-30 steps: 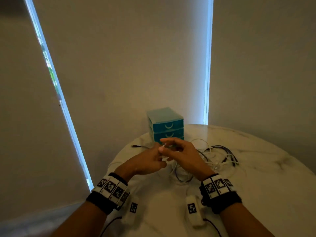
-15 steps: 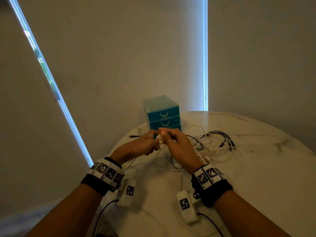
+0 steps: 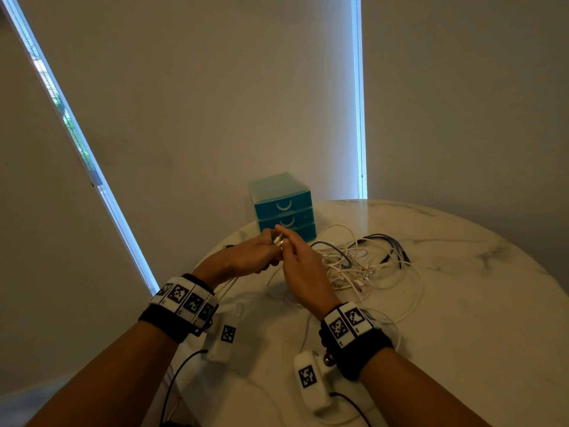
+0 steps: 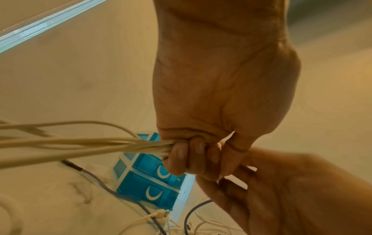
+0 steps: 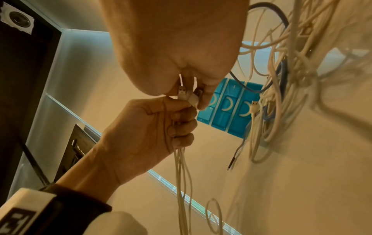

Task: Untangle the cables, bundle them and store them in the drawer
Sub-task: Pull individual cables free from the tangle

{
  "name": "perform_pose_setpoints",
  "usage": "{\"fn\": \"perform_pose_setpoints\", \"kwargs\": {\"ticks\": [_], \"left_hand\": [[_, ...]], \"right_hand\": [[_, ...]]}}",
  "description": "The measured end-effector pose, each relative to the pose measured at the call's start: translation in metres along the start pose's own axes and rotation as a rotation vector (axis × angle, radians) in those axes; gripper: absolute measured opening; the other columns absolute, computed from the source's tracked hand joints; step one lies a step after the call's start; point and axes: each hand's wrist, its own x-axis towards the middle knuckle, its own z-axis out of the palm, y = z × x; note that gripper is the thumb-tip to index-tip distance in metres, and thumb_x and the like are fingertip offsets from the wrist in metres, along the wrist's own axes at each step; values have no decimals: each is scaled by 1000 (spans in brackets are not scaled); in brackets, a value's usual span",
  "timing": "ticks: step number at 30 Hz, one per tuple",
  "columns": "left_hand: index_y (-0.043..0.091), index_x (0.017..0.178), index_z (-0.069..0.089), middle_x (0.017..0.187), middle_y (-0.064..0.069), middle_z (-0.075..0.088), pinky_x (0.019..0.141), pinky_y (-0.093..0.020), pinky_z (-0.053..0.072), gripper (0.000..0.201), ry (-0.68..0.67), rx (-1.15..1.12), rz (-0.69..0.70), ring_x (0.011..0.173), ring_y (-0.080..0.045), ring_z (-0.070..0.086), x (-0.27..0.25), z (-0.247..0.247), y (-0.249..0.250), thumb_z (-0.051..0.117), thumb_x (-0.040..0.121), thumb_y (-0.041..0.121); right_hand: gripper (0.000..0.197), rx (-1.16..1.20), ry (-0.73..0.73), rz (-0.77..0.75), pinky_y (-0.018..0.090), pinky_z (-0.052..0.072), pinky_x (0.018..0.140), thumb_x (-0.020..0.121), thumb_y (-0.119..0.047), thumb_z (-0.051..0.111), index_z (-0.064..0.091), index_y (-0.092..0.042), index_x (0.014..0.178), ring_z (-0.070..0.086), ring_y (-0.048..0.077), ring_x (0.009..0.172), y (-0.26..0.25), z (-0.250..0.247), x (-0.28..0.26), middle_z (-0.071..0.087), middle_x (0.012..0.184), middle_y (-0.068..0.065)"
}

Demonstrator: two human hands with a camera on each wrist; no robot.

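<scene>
Item: fingers point(image 5: 182, 125) of the left hand point(image 3: 246, 258), curled tight round a gathered bundle of thin white cable strands point(image 4: 84, 146); right hand point(image 3: 300, 266) pinching the white USB plug ends point(image 5: 186, 95) at the bundle's top. Centre frame, head view. Right of the hands: loose tangle of white and dark grey cables point(image 3: 363, 260) on the round white marble worktop point(image 3: 462, 318). Behind: teal plastic three-drawer box point(image 3: 283, 208), all drawers closed, near the far rim. Risk: strands hanging off the near-left edge may snag or slip free; tugging could drag the tangle. Open room: lower right.
</scene>
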Motion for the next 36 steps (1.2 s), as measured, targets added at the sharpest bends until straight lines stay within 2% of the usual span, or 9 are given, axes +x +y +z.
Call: {"fn": "perform_pose_setpoints", "kwargs": {"ticks": [3,5,10,16,20,24,28,32,36], "left_hand": [[28,119,49,88,-4,57,57,-22,39,21,33,-58,-7,64,-7,45,-2,-8,6,57,104,15],[24,118,50,90,-10,57,55,-22,38,21,-9,-43,-54,63,-10,44,-3,-15,9,59,102,12],[-8,136,51,98,-16,49,54,-25,34,52,-215,107,-88,61,-13,39,-9,-24,18,59,89,12],[16,151,35,99,-6,53,66,-24,46,53,-278,263,-135,77,-12,47,-14,-36,15,61,104,11],[23,163,13,124,-16,63,78,-28,53,85,-278,302,-52,94,-17,57,-14,-39,14,68,100,7],[22,162,15,133,-32,61,81,-35,51,86,-244,263,-5,97,-23,56,-13,-41,5,69,98,4],[19,161,15,138,-18,54,106,-47,55,90,-272,410,-33,123,-27,59,-11,-32,1,73,93,5],[12,156,20,139,-3,40,100,-30,48,81,-278,502,3,130,-26,51,-7,-23,3,70,94,-3],[16,163,15,151,2,28,112,-34,47,91,-305,503,58,138,-28,47,-6,-25,-1,70,94,-5]], "right_hand": [[27,58,-17,-45,22,62,87,116,-34,44,58,-34,138,70,9,110,4,-2,2,66,135,0],[24,72,-76,-38,18,61,76,114,-38,47,58,-31,134,73,10,101,3,-7,3,68,128,2],[29,93,-119,24,28,64,78,105,-46,64,68,-21,118,78,12,86,0,-19,6,73,113,-5],[23,135,-139,4,21,62,76,97,-47,75,73,-27,110,76,8,94,-3,-11,2,75,111,-7],[21,255,-136,12,23,63,80,94,-22,82,77,-11,112,79,15,94,-3,-24,4,80,105,3],[23,236,-138,11,34,65,91,88,-15,88,80,-15,110,79,18,99,0,-23,5,81,105,3],[24,187,-160,19,31,64,84,88,-17,87,74,-16,109,78,12,94,3,-16,2,78,105,1],[27,231,-179,26,20,60,69,89,-2,83,70,-5,112,76,8,85,2,-13,-3,75,108,11],[20,221,-166,46,22,61,78,87,-8,86,80,-17,104,79,13,91,4,-13,-2,81,96,-2]]}}
